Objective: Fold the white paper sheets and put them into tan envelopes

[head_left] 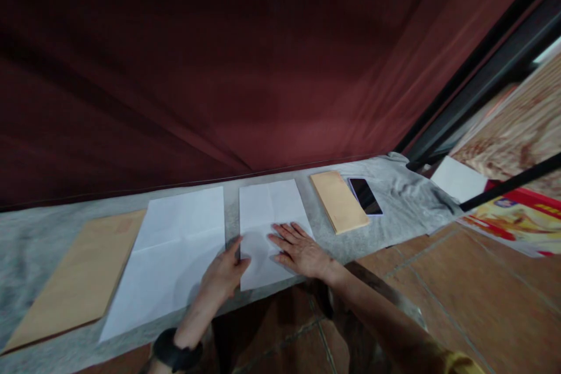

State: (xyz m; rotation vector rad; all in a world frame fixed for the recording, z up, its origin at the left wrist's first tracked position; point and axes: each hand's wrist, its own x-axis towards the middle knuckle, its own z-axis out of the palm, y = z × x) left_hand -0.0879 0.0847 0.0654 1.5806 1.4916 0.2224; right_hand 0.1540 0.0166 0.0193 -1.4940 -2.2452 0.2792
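A white sheet of paper, creased and apparently folded, lies on a grey cloth in front of me. My right hand rests flat on it with the fingers spread. At the sheet's left edge is my left hand, its thumb and forefinger apart and touching the paper; its other fingers are partly hidden. To the left lies a larger white sheet with a crease across it. Beyond that is a large brown envelope. On the right sits a smaller stack of brown envelopes.
A phone lies beside the small envelopes. The narrow surface under the grey cloth runs along a dark red curtain. Dark metal bars stand at the right, near a red and yellow printed box. Tiled floor shows below.
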